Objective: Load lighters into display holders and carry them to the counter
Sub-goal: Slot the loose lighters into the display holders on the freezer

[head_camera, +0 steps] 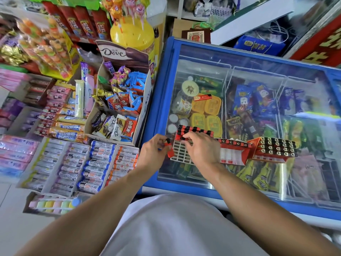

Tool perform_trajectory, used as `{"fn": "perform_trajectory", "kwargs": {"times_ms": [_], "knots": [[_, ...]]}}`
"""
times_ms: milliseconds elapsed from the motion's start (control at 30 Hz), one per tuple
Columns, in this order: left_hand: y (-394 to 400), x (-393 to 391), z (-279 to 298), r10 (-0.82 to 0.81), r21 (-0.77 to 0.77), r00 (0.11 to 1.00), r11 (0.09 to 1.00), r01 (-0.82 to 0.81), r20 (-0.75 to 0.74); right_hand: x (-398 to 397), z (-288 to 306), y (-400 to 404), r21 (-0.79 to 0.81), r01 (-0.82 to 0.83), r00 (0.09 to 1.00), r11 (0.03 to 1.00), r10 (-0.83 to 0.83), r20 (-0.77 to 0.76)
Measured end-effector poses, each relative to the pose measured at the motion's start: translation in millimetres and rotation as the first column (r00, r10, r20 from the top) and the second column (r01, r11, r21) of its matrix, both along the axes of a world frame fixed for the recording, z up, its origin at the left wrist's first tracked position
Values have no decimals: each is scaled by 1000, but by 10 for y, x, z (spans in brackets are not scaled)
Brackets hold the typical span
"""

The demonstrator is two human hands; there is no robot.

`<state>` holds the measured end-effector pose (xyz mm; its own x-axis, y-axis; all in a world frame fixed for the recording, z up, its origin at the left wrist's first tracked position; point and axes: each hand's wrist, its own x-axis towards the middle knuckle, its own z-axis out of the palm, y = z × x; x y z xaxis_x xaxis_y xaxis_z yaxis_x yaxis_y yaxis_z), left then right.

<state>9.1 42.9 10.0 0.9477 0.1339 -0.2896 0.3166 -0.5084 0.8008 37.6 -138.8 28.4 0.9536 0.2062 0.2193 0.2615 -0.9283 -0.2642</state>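
A: It's a small shop: sweets and chocolate boxes crowd the shelves on the left, and the work is being done on the glass lid of a blue chest freezer [167, 74] full of ice creams.

B: And where are the lighters?

A: A white grid holder [180, 152] lies on the glass near the front left corner. Its far rows already carry red lighters with black caps [193, 130]; the near cells show open. To the right sit two more red display holders, one [233, 151] just beside the right hand, and a full one [275, 148] beyond it.

B: So loading is the step in hand?

A: I judge so, and only partway: much of the white grid is unfilled, and no carrying has begun. The left hand [155, 152] pinches a single red lighter [170, 149] between thumb and fingers at the holder's left edge. The right hand [200, 148] rests over the loaded rows, fingers [186, 140] curled down onto the lighters; whether they pinch one or just steady the rows, I can't tell.

B: What does the next move need?

A: Probably turning the held lighter so its base lines up with an open cell, then pushing it straight in while the other hand keeps the grid from sliding on the glass.
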Motion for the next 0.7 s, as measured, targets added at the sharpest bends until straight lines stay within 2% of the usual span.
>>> {"fn": "perform_trajectory", "kwargs": {"times_ms": [133, 433, 600, 667, 700], "knots": [[-13, -22, 16, -1, -25, 1000, 1000, 1, -30, -7, -24, -23, 28, -32, 999, 999, 32, -5], [-47, -29, 124, 16, -55, 1000, 998, -15, 9, -2, -73, -15, 106, -68, 996, 992, 62, 60], [-75, -50, 189, 5, -57, 999, 998, -3, 35, -54, -70, 12, -27, -108, 992, 994, 107, -61], [-96, -68, 213, 9, -67, 999, 998, -6, 45, -120, -19, -19, -14, -93, 992, 996, 91, -87], [-116, -72, 240, 16, -81, 999, 997, -12, 49, -161, 19, -64, 47, -81, 990, 996, 86, -113]]}}
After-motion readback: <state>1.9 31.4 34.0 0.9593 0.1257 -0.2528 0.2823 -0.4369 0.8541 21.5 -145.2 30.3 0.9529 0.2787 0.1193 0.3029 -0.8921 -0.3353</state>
